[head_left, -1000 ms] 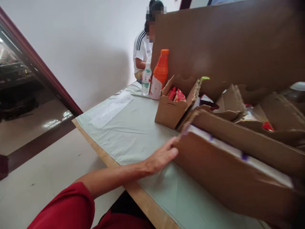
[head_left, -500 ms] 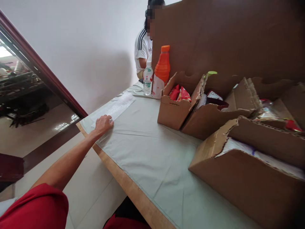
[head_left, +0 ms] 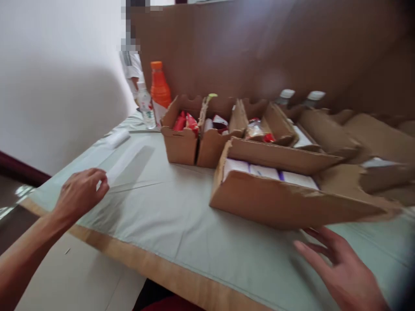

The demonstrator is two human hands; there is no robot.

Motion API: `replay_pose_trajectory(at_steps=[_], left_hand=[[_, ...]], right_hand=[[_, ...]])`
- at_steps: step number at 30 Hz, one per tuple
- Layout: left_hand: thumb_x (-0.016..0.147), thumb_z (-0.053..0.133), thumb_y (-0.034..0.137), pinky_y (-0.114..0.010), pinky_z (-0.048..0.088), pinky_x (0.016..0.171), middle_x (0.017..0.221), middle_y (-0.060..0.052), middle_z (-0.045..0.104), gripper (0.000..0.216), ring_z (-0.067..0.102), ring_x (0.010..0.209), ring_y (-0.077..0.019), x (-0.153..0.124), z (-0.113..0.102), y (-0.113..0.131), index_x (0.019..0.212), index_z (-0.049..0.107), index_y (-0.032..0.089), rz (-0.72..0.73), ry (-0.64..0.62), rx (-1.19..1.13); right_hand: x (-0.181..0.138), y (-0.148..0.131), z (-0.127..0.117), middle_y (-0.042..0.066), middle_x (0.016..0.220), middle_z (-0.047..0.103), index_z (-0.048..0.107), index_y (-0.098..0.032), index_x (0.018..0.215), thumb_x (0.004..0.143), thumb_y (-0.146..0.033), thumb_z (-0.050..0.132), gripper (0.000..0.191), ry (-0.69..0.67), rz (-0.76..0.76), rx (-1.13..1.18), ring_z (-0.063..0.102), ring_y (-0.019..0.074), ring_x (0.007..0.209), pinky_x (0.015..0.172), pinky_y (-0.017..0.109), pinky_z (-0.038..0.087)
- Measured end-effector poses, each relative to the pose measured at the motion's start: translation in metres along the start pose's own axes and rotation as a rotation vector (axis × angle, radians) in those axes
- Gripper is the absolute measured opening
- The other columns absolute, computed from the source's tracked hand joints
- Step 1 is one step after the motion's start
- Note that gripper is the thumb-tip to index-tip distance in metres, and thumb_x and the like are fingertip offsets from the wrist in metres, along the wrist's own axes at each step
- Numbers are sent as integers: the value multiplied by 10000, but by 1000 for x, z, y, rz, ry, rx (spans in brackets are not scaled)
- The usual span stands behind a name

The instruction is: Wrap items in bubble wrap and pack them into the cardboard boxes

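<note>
Left hand point(head_left: 82, 190) at 9 o'clock, fingers curled, grip pinching the near end of a clear plastic sheet point(head_left: 125, 162) that lies on the desk point(head_left: 181, 224) cloth and lifts slightly at the held edge; sheet runs up toward 11 o'clock, far end rolled or bunched, too blurred to tell which. Right hand point(head_left: 340, 268) at 5 o'clock, fingers spread, holding nothing, hovering just beside the front wall of the near cardboard box point(head_left: 285, 203); contact with it can't be told. Box holds white packs with purple marks, sits at centre-right. Behind it at 12 o'clock a row of smaller open boxes point(head_left: 197, 142) with red snack packets and other wrapped items. Orange bottle point(head_left: 159, 93) and small water bottle point(head_left: 145, 108) stand at 11 o'clock, touching or nearly so. Tall cardboard panel point(head_left: 259, 47) walls off the back. Another person's white sleeve point(head_left: 132, 69) shows beyond the bottles. Progress, judging only: sheet is gripped but not off the desk, nothing wrapped, boxes all still full, so early stage, most work left.
</note>
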State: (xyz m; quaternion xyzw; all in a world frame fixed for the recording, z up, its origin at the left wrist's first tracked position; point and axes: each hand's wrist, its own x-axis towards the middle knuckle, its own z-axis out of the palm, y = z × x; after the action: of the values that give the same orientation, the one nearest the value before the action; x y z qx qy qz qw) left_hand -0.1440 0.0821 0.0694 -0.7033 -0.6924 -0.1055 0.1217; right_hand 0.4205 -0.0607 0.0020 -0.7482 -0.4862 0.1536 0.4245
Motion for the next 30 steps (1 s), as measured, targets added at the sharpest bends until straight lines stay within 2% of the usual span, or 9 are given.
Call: replay_pose_trajectory(at_steps=[3, 7, 10, 14, 18, 20, 23, 26, 30], left_hand=[[897, 509, 328, -387, 568, 776, 1076, -31, 773, 167, 716, 805, -253, -31, -2, 50, 787, 615, 263, 263, 149, -214], [924, 495, 274, -373, 607, 790, 1221, -85, 765, 178, 769, 891, -251, -51, 6, 122, 810, 629, 257, 455, 81, -440], [921, 480, 252, -405, 631, 814, 1231, -122, 774, 204, 786, 943, -279, -51, 12, 157, 782, 629, 246, 517, 66, -501], [894, 508, 261, -336, 638, 648, 1205, -105, 792, 194, 804, 868, -267, -51, 4, 167, 751, 639, 253, 521, -7, -620], [844, 575, 314, -238, 493, 376, 1249, -34, 784, 130, 807, 842, -281, -62, -19, 150, 789, 693, 316, 431, -196, -756], [812, 596, 341, -283, 534, 407, 1260, 25, 778, 127, 797, 934, -319, -69, -34, 140, 818, 715, 386, 454, -295, -773], [797, 600, 276, -421, 658, 673, 1271, 45, 769, 221, 764, 1079, -327, -79, -62, 140, 877, 737, 431, 586, -447, -788], [796, 571, 129, -461, 637, 920, 1219, -9, 791, 336, 751, 1128, -292, -82, -92, 160, 910, 769, 375, 777, -679, -862], [791, 581, 79, -373, 644, 864, 1053, 7, 828, 359, 783, 1001, -251, -78, -118, 179, 841, 784, 370, 925, -827, -883]], right_hand=[[13, -7, -2, 183, 1214, 721, 611, -261, 1185, 697, -660, 794, 656, -67, 124, -25, 748, 347, 898, 795, 495, 590], [31, -20, 6, 137, 1016, 749, 583, -214, 1049, 642, -669, 766, 637, -175, 115, 28, 740, 327, 842, 732, 461, 603], [43, -25, 14, 115, 880, 747, 582, -218, 967, 705, -654, 700, 523, -160, 57, 13, 712, 287, 750, 666, 414, 579], [56, -28, 27, 73, 768, 723, 578, -230, 915, 767, -617, 619, 417, -77, -48, -77, 642, 232, 602, 590, 374, 526], [55, -24, 29, 80, 782, 740, 633, -218, 948, 792, -547, 610, 365, -77, -56, -98, 667, 251, 641, 649, 398, 540], [42, -25, 20, 101, 871, 765, 672, -206, 1030, 830, -524, 586, 386, -54, -79, -121, 704, 281, 725, 714, 443, 560], [10, -44, -4, 130, 1119, 764, 677, -214, 1243, 905, -485, 622, 437, 4, -289, -159, 731, 325, 977, 915, 527, 561], [-22, -88, -19, 116, 1442, 636, 609, -286, 1430, 908, -509, 719, 578, -314, -594, -33, 608, 329, 1321, 1123, 524, 476], [-39, -130, 2, 35, 1397, 678, 652, -354, 1404, 835, -507, 809, 609, -971, -712, 190, 513, 291, 1438, 1195, 472, 418]])
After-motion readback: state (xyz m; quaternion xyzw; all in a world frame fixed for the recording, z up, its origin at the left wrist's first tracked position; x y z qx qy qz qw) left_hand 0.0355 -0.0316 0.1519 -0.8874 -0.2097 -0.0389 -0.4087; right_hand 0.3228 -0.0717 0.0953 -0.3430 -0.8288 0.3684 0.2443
